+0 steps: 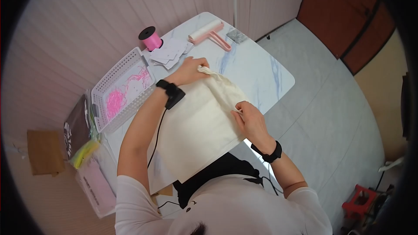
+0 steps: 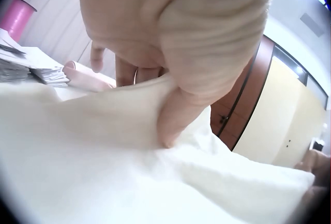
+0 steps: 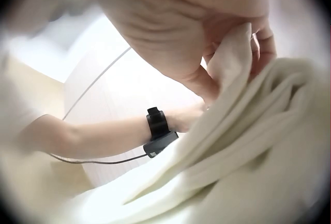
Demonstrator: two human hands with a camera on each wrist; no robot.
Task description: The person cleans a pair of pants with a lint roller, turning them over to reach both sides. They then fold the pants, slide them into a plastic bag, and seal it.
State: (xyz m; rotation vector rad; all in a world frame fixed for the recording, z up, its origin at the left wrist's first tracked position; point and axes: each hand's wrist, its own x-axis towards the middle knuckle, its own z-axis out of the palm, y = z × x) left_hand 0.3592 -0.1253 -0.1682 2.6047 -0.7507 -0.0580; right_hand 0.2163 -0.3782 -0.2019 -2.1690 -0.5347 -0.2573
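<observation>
A cream cloth bag [image 1: 196, 126] is spread between both hands over the front of the table, its lower edge near the person's lap. The left hand [image 1: 190, 70] pinches its far edge at the upper corner; in the left wrist view the thumb [image 2: 176, 118] lies on the near side of the fabric, with fingers behind it. At the right end of the same edge, the right hand [image 1: 252, 122] grips the cloth between thumb and fingers. Loose folds [image 3: 227, 151] run down from that grip in the right wrist view. Between the hands the upper edge looks rumpled.
On the marble-patterned table [image 1: 265, 74] lie a pink-handled lint roller [image 1: 209, 32], paper cards [image 1: 167, 53] and a pink ribbon spool [image 1: 151, 39]. A white basket [image 1: 98, 100] holds pink shreds. Packaged items [image 1: 93, 182] lie left. A red stool [image 1: 359, 201] stands at lower right.
</observation>
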